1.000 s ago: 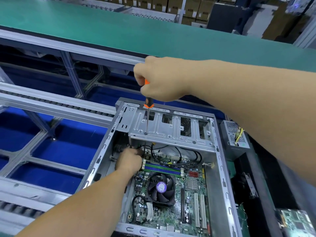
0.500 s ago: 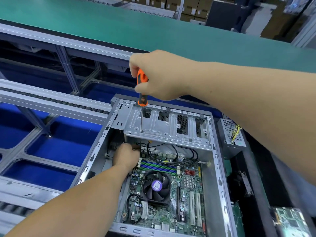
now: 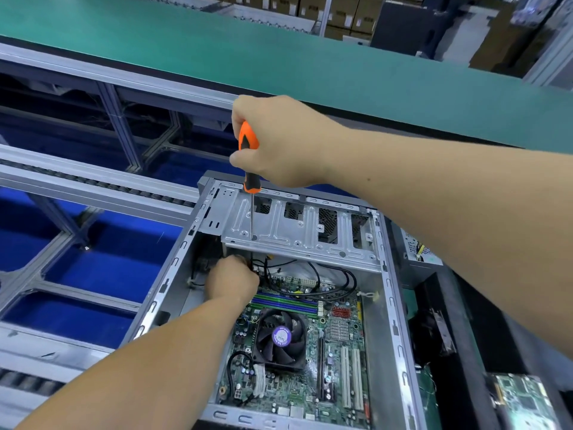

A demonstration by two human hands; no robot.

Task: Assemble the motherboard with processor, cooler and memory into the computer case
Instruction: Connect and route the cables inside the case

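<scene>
Over the last second the right hand (image 3: 279,144) rises along the orange-and-black screwdriver (image 3: 249,156), so more of the handle shows below and between its fingers than before, while the thin shaft keeps passing down through an access hole in the drive cage (image 3: 297,231) at about 12 o'clock of the computer case (image 3: 393,305). The right fingers are curled tight round the handle. The left hand (image 3: 232,282) stays low at roughly 10 o'clock of the motherboard (image 3: 297,361), just under the cage's near edge; its fingers are bent downward among the black cables (image 3: 328,290), but whether they pinch a screw or only steady something there cannot be told. The motherboard already lies flat in the case, with the cooler (image 3: 280,338) at its centre and the memory (image 3: 283,302) sticks seated just beyond it. Judging from this, the board is being fastened at its far-left corner, the tip hidden below the cage. A spare board (image 3: 521,401) lies on the counter at 4 o'clock.
</scene>
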